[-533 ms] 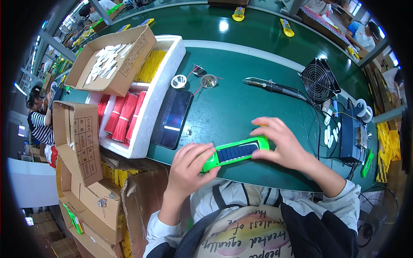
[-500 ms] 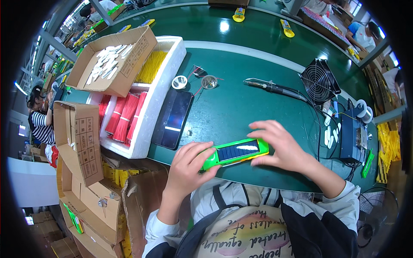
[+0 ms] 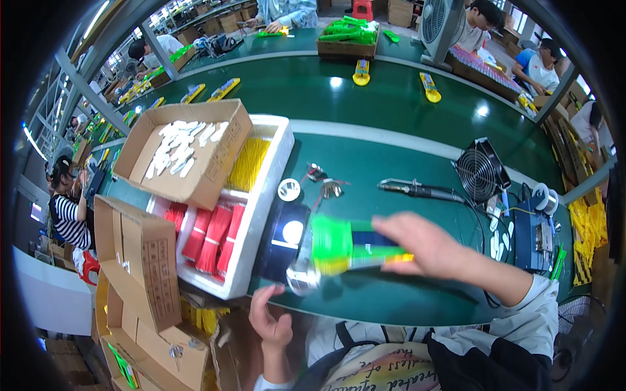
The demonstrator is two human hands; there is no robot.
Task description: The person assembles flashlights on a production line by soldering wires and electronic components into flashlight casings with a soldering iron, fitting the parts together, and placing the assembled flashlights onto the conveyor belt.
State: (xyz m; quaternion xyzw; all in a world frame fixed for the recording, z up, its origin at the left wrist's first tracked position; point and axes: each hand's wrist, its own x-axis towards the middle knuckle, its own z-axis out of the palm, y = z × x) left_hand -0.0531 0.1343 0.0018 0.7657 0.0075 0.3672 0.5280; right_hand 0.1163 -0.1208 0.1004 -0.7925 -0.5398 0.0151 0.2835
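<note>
My right hand (image 3: 427, 246) grips a green and yellow flashlight-like device (image 3: 345, 246), blurred by motion, lifted over the green table (image 3: 391, 163) with its round clear end pointing left. My left hand (image 3: 270, 319) hangs at the near table edge, fingers apart and holding nothing. Just left of the device lies a dark flat panel (image 3: 280, 241).
A white foam tray (image 3: 270, 169) holds red and yellow wire bundles, with a cardboard box (image 3: 186, 156) of white parts on top. A soldering iron (image 3: 417, 191), a small black fan (image 3: 481, 173), a blue box (image 3: 531, 236) and a tape roll (image 3: 288, 189) lie around. Other people work nearby.
My left hand let go of the green device and dropped to the table edge. My right hand swung the device up and leftward.
</note>
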